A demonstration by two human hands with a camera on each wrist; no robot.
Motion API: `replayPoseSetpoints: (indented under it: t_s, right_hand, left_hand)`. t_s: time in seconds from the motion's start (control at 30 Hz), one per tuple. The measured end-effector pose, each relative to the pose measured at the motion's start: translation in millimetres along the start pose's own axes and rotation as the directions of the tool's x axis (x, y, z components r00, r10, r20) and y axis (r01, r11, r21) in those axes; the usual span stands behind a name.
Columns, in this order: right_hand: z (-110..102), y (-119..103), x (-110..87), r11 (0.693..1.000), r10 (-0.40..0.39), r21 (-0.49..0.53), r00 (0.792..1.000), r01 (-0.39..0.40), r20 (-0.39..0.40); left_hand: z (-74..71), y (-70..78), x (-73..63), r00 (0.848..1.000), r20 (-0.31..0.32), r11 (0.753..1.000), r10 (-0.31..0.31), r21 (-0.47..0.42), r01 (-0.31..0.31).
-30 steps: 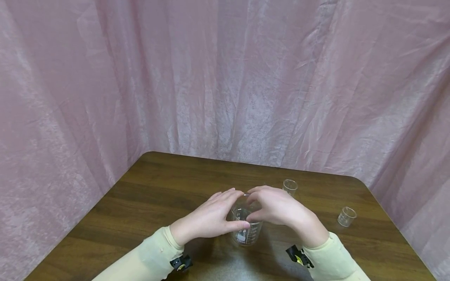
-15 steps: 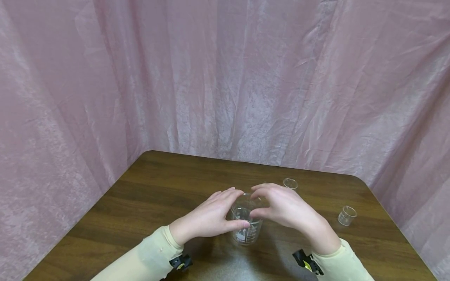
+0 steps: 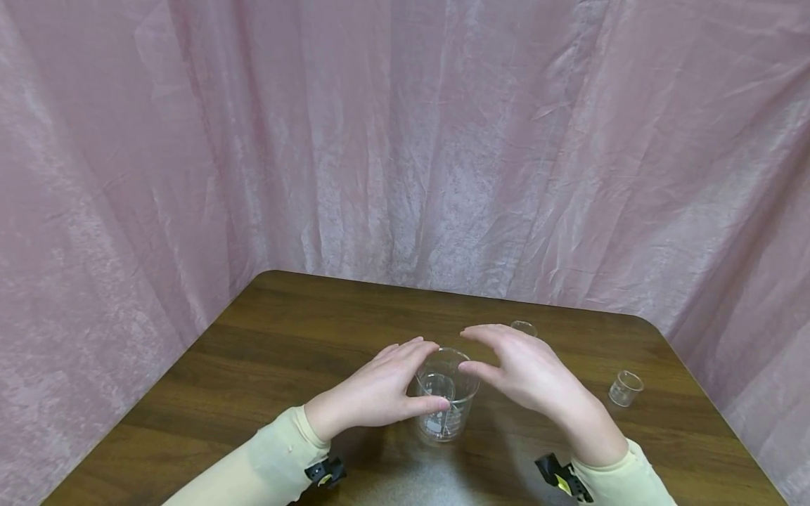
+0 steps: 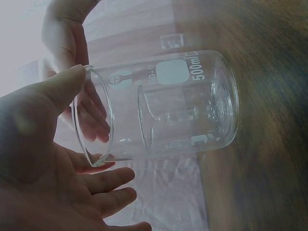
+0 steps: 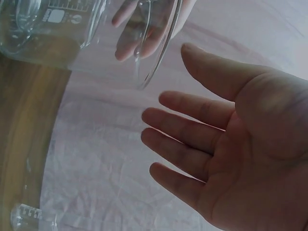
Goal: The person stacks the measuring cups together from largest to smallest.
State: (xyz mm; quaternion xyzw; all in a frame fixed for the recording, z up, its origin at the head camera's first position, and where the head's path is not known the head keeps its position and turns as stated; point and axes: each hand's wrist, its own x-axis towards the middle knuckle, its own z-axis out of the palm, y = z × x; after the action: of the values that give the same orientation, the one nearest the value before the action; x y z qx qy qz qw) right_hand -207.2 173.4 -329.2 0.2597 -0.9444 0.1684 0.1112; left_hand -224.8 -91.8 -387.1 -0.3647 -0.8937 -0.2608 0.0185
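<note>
A large clear glass beaker (image 3: 451, 422) marked 500ml stands on the wooden table. Inside it sits a smaller glass beaker (image 4: 179, 115), its spouted rim well below the big one's. My left hand (image 3: 380, 393) holds the large beaker near its rim, thumb on the near side and index finger on the far side; the other fingers extend past the glass in the left wrist view. My right hand (image 3: 528, 369) hovers just right of the rim, with thumb and fingers spread and nothing in its grasp. In the right wrist view its palm (image 5: 269, 149) faces the beaker.
Two small glass beakers stand on the table (image 3: 304, 316): one (image 3: 625, 388) to the right, another (image 3: 524, 328) farther back, partly hidden behind my right hand. A pink curtain (image 3: 405, 140) hangs behind the table and along both sides.
My right hand has moved from over the large beaker's mouth to the right and slightly up, and its fingers have spread. The left hand and the beakers have stayed in place.
</note>
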Motion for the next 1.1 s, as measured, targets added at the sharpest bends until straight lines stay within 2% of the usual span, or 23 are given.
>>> replayPoseSetpoints:
  t_s: [0.27,0.5,1.1]
  right_hand:
    - [0,6,0.1,1.0,0.018,0.017,0.998,-0.017,-0.053]
    - [3,13,1.8,1.0,0.014,-0.011,0.997,-0.015,-0.078]
    - [12,30,5.8,0.998,0.05,-0.03,0.995,-0.053,-0.081]
  left_hand:
    - [-0.1,0.4,-0.1,1.0,0.001,1.0,0.0,0.003,0.0]
    - [0.3,0.1,0.5,1.0,-0.005,1.0,0.011,0.013,-0.011]
    - [-0.5,1.5,1.3,1.0,-0.008,1.0,0.021,0.011,-0.021]
